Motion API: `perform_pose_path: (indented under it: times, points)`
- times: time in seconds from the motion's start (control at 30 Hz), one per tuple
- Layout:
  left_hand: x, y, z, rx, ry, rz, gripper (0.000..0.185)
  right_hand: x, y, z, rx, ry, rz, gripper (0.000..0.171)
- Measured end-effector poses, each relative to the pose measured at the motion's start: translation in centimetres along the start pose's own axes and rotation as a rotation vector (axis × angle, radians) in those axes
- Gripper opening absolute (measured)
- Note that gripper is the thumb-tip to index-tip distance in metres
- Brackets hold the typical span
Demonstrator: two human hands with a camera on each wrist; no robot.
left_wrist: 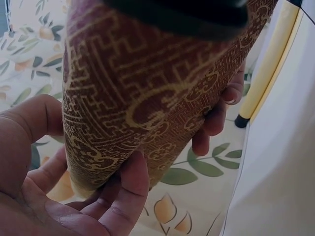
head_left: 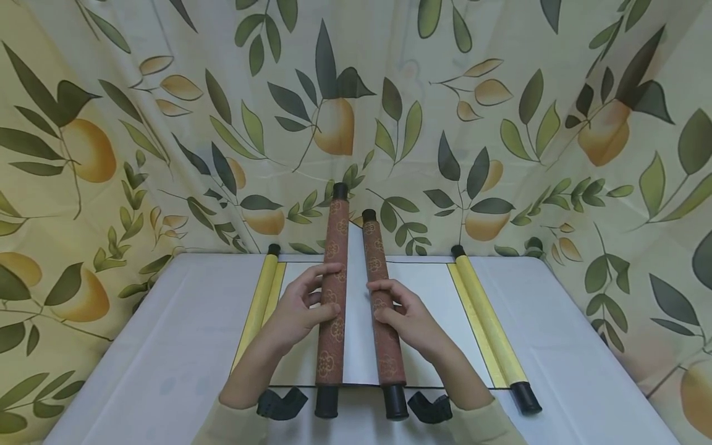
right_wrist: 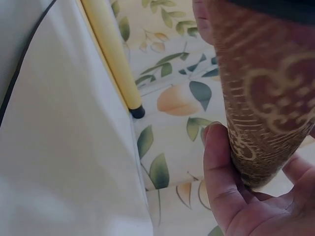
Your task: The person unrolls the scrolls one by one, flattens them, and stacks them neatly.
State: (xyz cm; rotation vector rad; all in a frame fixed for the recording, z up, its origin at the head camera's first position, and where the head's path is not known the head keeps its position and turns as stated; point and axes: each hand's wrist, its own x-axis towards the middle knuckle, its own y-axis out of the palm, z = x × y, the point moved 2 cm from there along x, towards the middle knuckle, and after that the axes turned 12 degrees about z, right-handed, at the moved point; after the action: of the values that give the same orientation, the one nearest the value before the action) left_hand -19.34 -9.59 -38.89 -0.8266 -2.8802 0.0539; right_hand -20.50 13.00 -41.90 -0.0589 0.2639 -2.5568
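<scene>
Left grip point(head_left: 297, 309) partly hides its red roller point(head_left: 335, 288).

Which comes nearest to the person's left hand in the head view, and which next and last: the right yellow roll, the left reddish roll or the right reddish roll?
1. Left reddish roll: in the left hand itself.
2. Right reddish roll: just right of that, in the right hand.
3. Right yellow roll: farthest right, beyond the right hand.
</scene>
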Motion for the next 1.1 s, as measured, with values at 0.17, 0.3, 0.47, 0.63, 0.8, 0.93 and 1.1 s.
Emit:
perform_pose_path:
  times: [0.17,0.3,0.47,0.63,0.8,0.93,1.1]
  points:
    - [-0.09,-0.07,-0.29,0.003,0.014,0.001,0.065,0.00,-0.03,0.11,-0.008,-0.007,0.002,0.041]
    - [-0.19,-0.20,-0.35,0.008,0.023,-0.005,0.064,0.01,-0.15,0.05,-0.006,-0.003,-0.005,0.042]
    - [-0.26,-0.39,-0.41,0.017,0.024,-0.015,0.064,0.03,-0.20,0.06,-0.007,-0.002,-0.004,0.042]
    - [-0.37,-0.57,-0.47,0.020,0.031,-0.016,0.064,0.04,-0.25,0.07,-0.011,0.000,-0.013,0.043]
    - [-0.47,-0.66,-0.54,0.016,0.036,-0.020,0.064,-0.08,-0.28,0.03,-0.012,0.004,-0.011,0.043]
    - [-0.58,-0.74,-0.65,0.011,0.032,-0.027,0.064,-0.14,-0.34,0.03,-0.017,0.002,-0.010,0.044]
    - [-0.73,-0.81,-1.05,0.016,0.039,-0.034,0.064,-0.23,-0.42,0.11,-0.025,-0.014,-0.002,0.043]
